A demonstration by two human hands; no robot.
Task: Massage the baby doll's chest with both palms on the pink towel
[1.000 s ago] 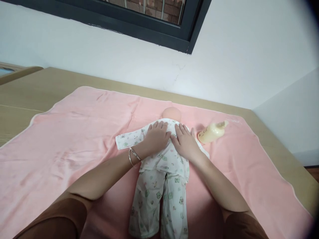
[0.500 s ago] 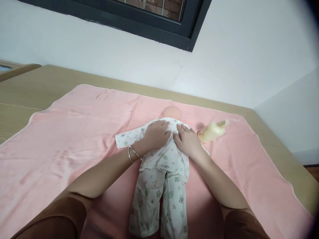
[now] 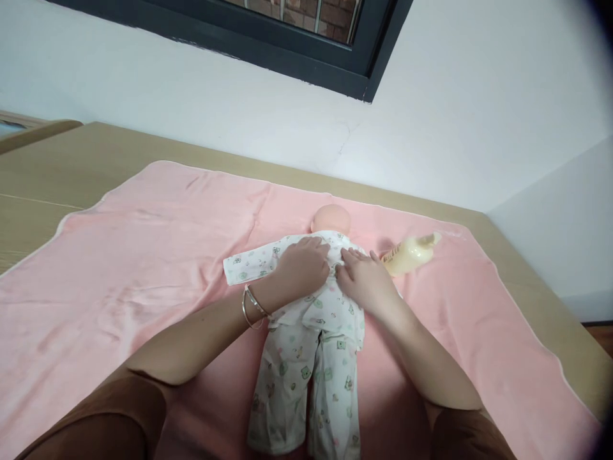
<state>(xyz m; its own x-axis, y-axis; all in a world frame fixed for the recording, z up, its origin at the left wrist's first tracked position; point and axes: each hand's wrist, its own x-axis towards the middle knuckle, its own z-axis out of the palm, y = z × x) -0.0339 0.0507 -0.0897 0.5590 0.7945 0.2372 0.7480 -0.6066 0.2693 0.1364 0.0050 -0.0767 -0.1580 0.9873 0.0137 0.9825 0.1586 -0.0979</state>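
White wall and a dark window frame bound the far side of the desk, which carries a pink blanket. Doll, in a printed shirt and trousers, lies on the blanket at center, head at the far end and legs at the near end.

Compared with one second ago, both hands sit slightly nearer on the shirt, and their fingers, then extended and spread, are now bent. Position of the doll on the blanket is unchanged; so is that of the bottle.

Left hand: fingers curled and close together, touching the upper shirt. Whether they pinch cloth cannot be told. Right hand: fingers partly bent, thumb apart from the index finger, tips resting on the shirt. The bottle is just beyond its outer edge, to the right; contact cannot be confirmed.

Both hands are back-upward. Forearms enter from the near left and near right corners and converge over the doll. Two bangles encircle the left wrist. The doll's left-side sleeve extends flat to the left.
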